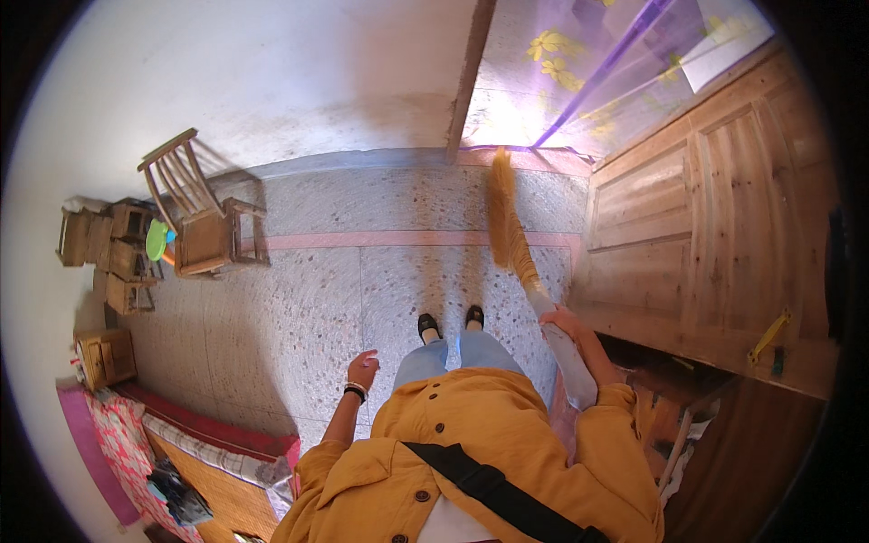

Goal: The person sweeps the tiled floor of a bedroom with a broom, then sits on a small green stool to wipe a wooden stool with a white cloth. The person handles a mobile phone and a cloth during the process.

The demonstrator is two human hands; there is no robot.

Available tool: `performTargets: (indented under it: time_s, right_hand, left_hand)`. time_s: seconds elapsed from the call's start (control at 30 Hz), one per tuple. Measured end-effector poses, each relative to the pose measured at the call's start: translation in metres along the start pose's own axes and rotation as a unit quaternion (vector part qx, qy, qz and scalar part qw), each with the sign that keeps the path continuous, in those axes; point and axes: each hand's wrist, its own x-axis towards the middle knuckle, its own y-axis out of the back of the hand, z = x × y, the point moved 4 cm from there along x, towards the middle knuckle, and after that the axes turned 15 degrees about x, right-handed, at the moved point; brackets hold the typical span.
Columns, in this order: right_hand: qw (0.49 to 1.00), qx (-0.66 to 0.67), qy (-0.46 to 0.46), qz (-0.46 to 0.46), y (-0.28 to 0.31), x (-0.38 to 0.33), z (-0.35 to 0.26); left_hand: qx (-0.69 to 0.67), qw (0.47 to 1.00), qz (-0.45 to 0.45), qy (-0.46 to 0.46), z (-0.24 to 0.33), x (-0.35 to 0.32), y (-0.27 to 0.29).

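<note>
My right hand (568, 324) is wrapped round the pale, wrapped handle of a straw broom (498, 217). The handle's end runs back under my right forearm. The broom's tan bristles touch the speckled floor ahead of my feet, and their tip reaches the doorway sill. My left hand (363, 367) hangs at my left side over the floor with nothing in it. Its fingers are loosely bent and apart, and a dark band and a bracelet circle the wrist.
A wooden door (688, 208) stands at the right, beside a sheer purple curtain (579, 81) with yellow flowers. Far left are a wooden chair (201, 240), several stools (131, 258) and a small cabinet (106, 357). A bed with a woven mat (204, 466) lies near left.
</note>
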Motion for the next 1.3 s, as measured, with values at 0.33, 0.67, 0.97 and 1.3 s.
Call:
performTargets:
  time_s: [0.33, 0.67, 0.97, 1.3]
  right_hand:
    - [0.996, -0.088, 0.0, 0.005, -0.009, 0.021, 0.021]
    - [0.996, 0.079, 0.049, 0.006, 0.014, -0.01, -0.014]
    - [0.945, 0.324, -0.03, 0.034, 0.02, -0.024, -0.045]
    - [0.868, 0.494, 0.04, 0.005, -0.124, 0.201, -0.196]
  left_hand:
    - [0.106, 0.987, -0.114, -0.045, 0.045, 0.044, -0.044]
    - [0.135, 0.966, -0.147, -0.167, 0.194, 0.138, -0.069]
    - [0.171, 0.939, -0.216, -0.205, 0.279, 0.171, -0.075]
    - [0.262, 0.902, -0.235, -0.251, 0.331, 0.29, 0.002]
